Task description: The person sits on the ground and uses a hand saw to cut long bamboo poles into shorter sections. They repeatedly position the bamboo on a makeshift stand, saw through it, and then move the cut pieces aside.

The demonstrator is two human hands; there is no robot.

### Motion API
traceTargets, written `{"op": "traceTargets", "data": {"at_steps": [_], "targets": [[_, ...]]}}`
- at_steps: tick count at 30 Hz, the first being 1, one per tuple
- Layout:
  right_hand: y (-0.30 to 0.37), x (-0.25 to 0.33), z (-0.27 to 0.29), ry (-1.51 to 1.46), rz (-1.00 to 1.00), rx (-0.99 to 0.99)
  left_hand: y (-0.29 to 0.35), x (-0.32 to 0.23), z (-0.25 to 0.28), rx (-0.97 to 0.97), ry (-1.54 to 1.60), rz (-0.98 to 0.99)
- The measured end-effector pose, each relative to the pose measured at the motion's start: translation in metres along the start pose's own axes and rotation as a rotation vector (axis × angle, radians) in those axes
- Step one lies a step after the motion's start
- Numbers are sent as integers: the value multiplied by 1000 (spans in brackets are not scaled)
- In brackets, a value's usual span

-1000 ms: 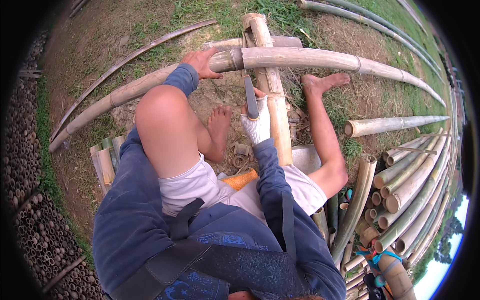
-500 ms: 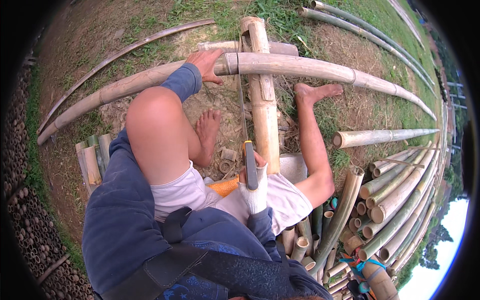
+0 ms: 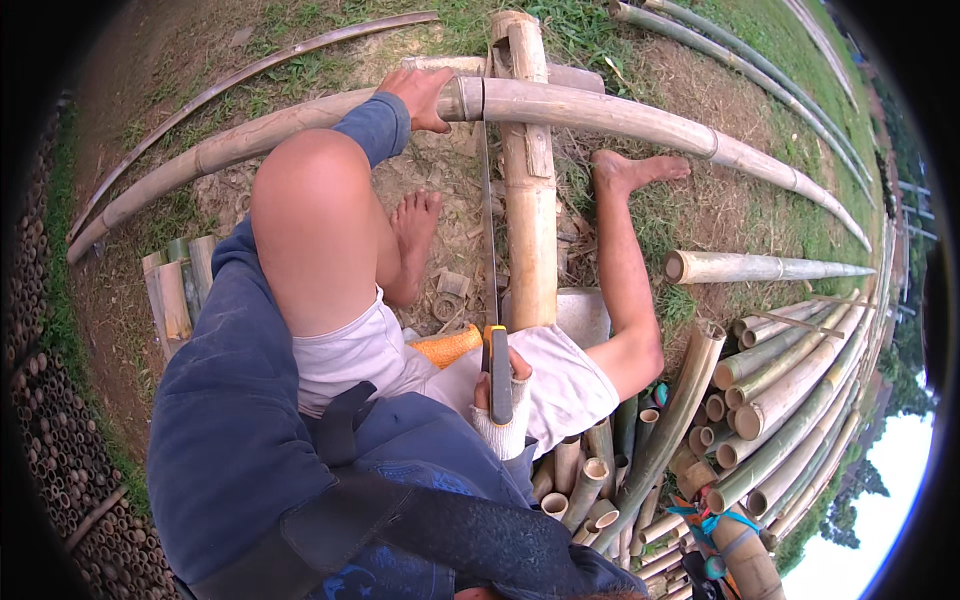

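A long bamboo pole [image 3: 600, 105] lies crosswise in front of me over an upright-running bamboo post [image 3: 532, 220]. My left hand [image 3: 418, 97] grips the pole just left of a node, fingers wrapped over it. In my right hand [image 3: 505, 390], gloved at the wrist, is the grey and yellow handle of a handsaw [image 3: 497, 370]. Its long thin blade reaches away from me and meets the pole right of the node, beside my left hand. A dark line crosses the pole there; how deep the blade sits I cannot tell.
A short bamboo piece [image 3: 575, 79] lies under the pole's far side. Bare feet rest either side of the post. Cut bamboo poles [image 3: 770, 400] are stacked at the right, and short bamboo offcuts [image 3: 178, 300] stand at the left. An orange mesh bag [image 3: 446, 346] lies between my legs.
My right hand has drawn the saw handle back toward my body. The blade still meets the pole, and my left hand keeps its grip. The whole view has shifted slightly.
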State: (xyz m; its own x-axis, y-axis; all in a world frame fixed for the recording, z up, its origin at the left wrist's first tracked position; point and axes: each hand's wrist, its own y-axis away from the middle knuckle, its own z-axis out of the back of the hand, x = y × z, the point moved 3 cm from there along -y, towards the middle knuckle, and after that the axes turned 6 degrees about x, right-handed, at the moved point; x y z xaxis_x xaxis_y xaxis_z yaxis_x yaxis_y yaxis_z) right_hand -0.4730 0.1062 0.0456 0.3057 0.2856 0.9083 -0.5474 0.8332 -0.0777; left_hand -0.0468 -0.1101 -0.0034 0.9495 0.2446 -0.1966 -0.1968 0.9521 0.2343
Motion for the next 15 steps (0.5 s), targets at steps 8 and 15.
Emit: {"op": "traceTargets", "data": {"at_steps": [8, 15], "targets": [[-255, -55, -86, -68, 200, -89, 0, 5, 7, -44, 4, -27], [-98, -26, -38, 5, 5, -21, -2, 6, 10, -68, 25, -49]]}}
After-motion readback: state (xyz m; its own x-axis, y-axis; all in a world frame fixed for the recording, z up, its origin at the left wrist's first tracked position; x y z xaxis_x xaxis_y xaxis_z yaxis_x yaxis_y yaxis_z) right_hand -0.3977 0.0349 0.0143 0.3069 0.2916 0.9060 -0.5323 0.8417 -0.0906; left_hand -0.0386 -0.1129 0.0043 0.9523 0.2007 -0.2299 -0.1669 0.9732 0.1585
